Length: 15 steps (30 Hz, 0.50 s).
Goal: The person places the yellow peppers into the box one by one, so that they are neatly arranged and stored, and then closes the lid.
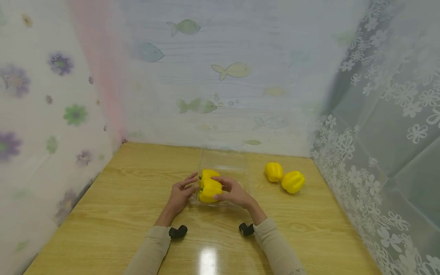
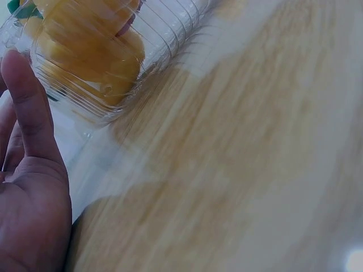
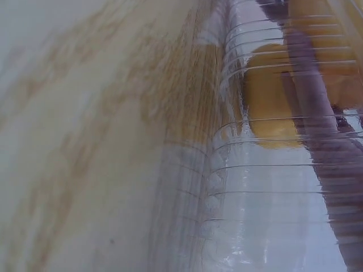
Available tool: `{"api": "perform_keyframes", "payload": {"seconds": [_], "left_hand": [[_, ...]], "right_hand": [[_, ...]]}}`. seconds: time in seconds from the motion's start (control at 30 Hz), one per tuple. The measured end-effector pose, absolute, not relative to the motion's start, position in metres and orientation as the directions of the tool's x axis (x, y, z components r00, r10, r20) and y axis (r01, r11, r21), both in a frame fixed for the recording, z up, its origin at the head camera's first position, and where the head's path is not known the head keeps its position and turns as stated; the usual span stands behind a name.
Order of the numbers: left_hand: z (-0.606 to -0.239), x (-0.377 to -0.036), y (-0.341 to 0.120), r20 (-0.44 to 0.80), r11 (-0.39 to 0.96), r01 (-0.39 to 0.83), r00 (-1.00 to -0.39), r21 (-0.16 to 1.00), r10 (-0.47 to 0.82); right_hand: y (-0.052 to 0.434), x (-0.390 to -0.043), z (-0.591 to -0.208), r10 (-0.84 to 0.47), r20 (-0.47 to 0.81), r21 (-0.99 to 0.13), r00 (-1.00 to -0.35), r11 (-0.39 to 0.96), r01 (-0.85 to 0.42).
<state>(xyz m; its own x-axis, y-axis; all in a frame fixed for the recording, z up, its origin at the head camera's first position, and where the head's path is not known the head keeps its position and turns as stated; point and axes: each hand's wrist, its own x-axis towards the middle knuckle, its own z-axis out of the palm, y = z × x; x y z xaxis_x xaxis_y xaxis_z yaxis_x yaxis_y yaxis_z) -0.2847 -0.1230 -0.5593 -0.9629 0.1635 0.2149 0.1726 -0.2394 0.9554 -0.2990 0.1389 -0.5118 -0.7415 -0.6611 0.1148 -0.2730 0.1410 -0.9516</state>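
A clear ribbed plastic container point(image 1: 225, 163) lies mid-table with two yellow bell peppers in its left part. My right hand point(image 1: 238, 194) reaches into it and grips the nearer bell pepper point(image 1: 209, 191) between thumb and fingers. Just behind sits the farther bell pepper point(image 1: 208, 175), its green stem facing left. My left hand point(image 1: 178, 195) is at the container's left side, fingers loosely extended and holding nothing; in the left wrist view its thumb is close to the plastic wall point(image 2: 176, 28). Through the plastic, the right wrist view shows a finger point(image 3: 312, 96) against yellow.
Two more yellow bell peppers, one farther back point(image 1: 273, 172) and one nearer point(image 1: 293, 181), lie on the wooden table point(image 1: 137, 198) right of the container. Patterned curtains point(image 1: 223, 114) enclose the table at the back and both sides. Black wrist mounts point(image 1: 178, 232) stick out near both sleeves.
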Motion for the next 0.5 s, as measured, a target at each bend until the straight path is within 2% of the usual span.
{"api": "perform_keyframes", "payload": {"seconds": [0.5], "left_hand": [[-0.5586,-0.2846,-0.1213,0.207,-0.292,0.152,-0.964,0.944,0.165]], "right_hand": [[0.1390,-0.2998,-0.5078,-0.658,0.089,-0.939,-0.748,0.196,-0.284]]}}
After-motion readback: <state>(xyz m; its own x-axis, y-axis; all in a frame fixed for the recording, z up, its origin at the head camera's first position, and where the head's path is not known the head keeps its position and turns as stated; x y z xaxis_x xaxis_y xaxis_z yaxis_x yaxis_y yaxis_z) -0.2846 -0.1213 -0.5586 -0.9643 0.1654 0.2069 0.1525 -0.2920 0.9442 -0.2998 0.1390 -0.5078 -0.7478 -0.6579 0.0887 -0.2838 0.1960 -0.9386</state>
